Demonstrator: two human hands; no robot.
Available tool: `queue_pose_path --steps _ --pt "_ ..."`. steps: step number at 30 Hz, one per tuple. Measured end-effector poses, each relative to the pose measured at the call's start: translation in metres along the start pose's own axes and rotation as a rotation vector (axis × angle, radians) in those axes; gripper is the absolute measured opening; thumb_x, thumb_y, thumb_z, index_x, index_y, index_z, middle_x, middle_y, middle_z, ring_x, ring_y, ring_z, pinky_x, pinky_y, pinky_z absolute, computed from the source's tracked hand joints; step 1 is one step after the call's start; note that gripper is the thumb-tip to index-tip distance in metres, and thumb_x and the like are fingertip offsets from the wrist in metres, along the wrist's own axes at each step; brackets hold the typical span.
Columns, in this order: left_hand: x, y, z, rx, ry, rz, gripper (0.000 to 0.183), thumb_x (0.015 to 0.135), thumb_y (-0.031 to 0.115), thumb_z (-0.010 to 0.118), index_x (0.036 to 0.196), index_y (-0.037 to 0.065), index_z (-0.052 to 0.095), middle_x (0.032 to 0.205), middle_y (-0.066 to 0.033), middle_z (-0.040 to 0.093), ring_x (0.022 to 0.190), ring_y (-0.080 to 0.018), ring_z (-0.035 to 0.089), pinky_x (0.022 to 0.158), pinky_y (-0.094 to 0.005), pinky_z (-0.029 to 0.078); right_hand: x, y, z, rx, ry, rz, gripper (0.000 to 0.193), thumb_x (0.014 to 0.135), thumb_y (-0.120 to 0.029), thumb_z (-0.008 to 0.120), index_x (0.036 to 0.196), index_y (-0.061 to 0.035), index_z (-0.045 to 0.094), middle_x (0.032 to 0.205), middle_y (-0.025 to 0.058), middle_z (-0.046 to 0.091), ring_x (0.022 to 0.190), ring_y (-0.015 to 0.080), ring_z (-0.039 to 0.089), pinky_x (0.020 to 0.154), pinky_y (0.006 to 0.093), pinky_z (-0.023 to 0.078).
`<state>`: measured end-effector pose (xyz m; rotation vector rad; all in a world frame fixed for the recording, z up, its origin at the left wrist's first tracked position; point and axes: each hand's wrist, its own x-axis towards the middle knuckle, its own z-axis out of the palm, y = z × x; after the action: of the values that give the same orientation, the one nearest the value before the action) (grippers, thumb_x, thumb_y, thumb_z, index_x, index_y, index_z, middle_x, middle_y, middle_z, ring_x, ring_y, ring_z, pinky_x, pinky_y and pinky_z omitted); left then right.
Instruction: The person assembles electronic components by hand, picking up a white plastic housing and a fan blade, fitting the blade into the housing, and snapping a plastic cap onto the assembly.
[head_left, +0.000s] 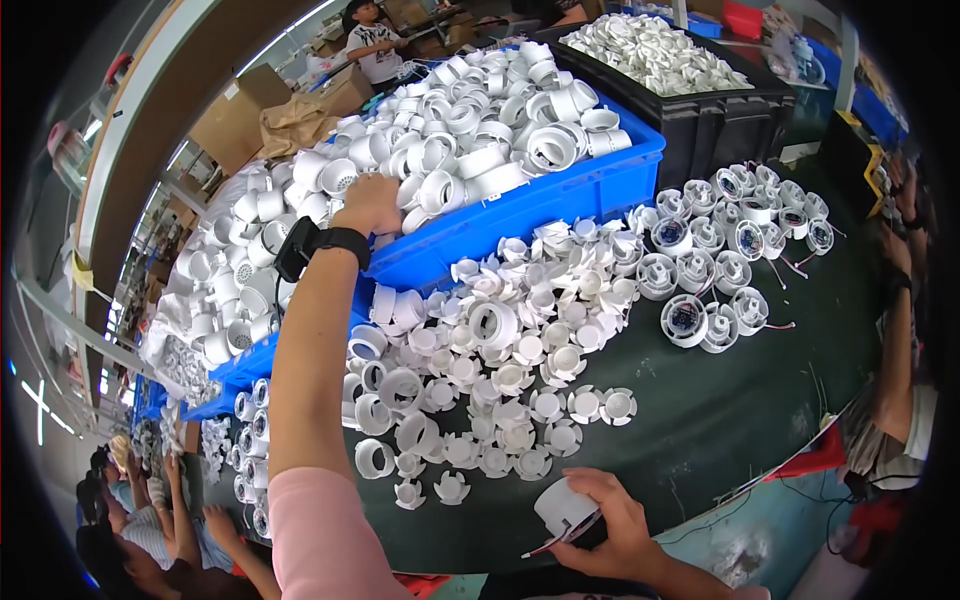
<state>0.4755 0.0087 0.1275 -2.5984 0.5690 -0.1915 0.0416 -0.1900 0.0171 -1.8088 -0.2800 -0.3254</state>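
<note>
My left hand (pixel 370 205) reaches over the near wall of a blue bin (pixel 520 215) among white plastic ring housings (pixel 440 190). Its fingers are hidden behind the back of the hand, so a grip cannot be made out. Close to the table's front edge, my right hand (pixel 615 530) is closed around a white round motor housing (pixel 564 508), tilted, with a thin wire lead trailing left. Between the hands, many small white fan impellers (pixel 510 375) lie heaped on the dark green table, with several loose ring housings (pixel 375 458) at their left.
Assembled round units with wires (pixel 700 270) stand grouped at the right. A black crate (pixel 715 125) of white impellers sits at the back right. More units (pixel 252 440) line the left side. Other people work at both sides; a co-worker's arm (pixel 895 340) is at the right.
</note>
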Motion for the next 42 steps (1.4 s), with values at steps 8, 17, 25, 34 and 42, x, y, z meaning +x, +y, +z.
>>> queue_pose_path --steps 8,17,25,34,42 --pt "-0.071 -0.016 -0.024 -0.253 0.491 -0.148 0.060 0.064 0.046 0.076 0.104 0.003 0.063 0.091 -0.0219 0.066 0.089 -0.0371 0.063 0.078 -0.0425 0.050 -0.011 -0.004 -0.001 0.026 0.081 0.022 0.067 0.063 -0.009 0.080 0.121 -0.0007 0.048 0.121 0.0206 0.049 0.105 0.0304 0.056 0.086 0.0351 0.048" --pt "-0.241 0.089 -0.063 -2.001 -0.001 -0.261 0.049 0.095 0.038 0.032 0.115 0.000 0.056 0.098 -0.0095 0.065 0.089 -0.0188 0.064 0.077 -0.0301 0.051 -0.019 0.009 0.000 0.626 0.036 0.182 0.071 0.076 -0.005 0.071 0.135 -0.0017 0.032 0.133 0.0170 0.046 0.119 0.0233 0.050 0.096 0.0359 0.043" --pt "-0.358 0.183 -0.046 -1.952 -0.061 -0.143 0.053 0.094 0.040 0.036 0.122 -0.003 0.049 0.106 -0.0124 0.059 0.095 -0.0188 0.059 0.085 -0.0287 0.045 -0.018 -0.021 -0.001 0.313 -0.107 0.056 0.075 0.077 -0.008 0.075 0.137 0.0033 0.033 0.123 0.0112 0.036 0.108 0.0193 0.050 0.088 0.0314 0.046" --pt "-0.404 0.203 -0.035 -1.919 0.254 -0.053 0.052 0.098 0.039 0.032 0.124 -0.005 0.043 0.106 -0.0163 0.058 0.091 -0.0189 0.058 0.078 -0.0299 0.047 -0.046 -0.028 0.024 0.508 -0.096 0.066 0.072 0.076 -0.006 0.077 0.134 -0.0006 0.035 0.120 0.0097 0.039 0.101 0.0170 0.052 0.085 0.0317 0.047" --pt "-0.415 0.206 -0.026 -1.886 0.272 -0.019 0.053 0.097 0.036 0.034 0.127 -0.007 0.041 0.105 -0.0165 0.057 0.090 -0.0204 0.057 0.078 -0.0313 0.046 -0.045 -0.031 0.025 0.314 -0.138 -0.012 0.071 0.073 -0.010 0.081 0.131 -0.0011 0.040 0.121 0.0121 0.039 0.092 0.0147 0.053 0.071 0.0280 0.050"
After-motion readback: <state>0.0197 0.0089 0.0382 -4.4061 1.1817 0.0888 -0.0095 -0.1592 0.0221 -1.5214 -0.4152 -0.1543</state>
